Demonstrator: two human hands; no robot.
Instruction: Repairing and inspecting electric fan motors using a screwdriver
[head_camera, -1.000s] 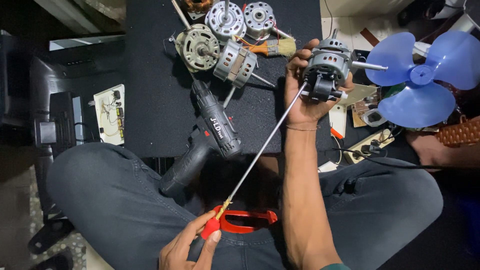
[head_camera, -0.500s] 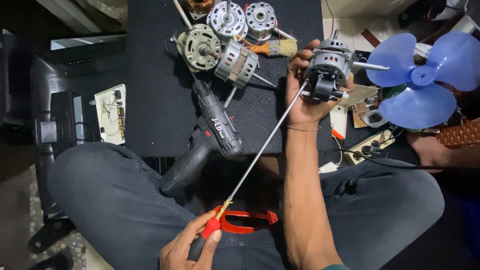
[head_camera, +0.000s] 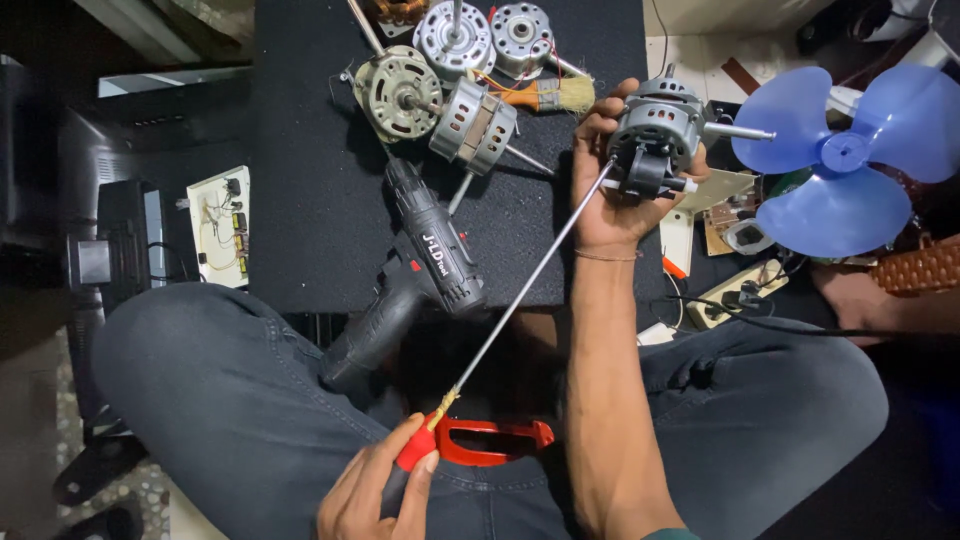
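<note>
The right hand (head_camera: 610, 190) grips the grey motor (head_camera: 655, 135) out ahead. The left hand (head_camera: 375, 490), close to the lap, clutches a long screwdriver (head_camera: 520, 300) whose shaft slants up-right, its tip meeting the motor.

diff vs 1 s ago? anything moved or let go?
No visible change. The right hand holds the grey fan motor as before, and the left hand keeps its grip on the red handle of the long screwdriver, tip at the motor. The cordless drill, the motor parts on the black mat and the blue fan blade lie where they were.
</note>
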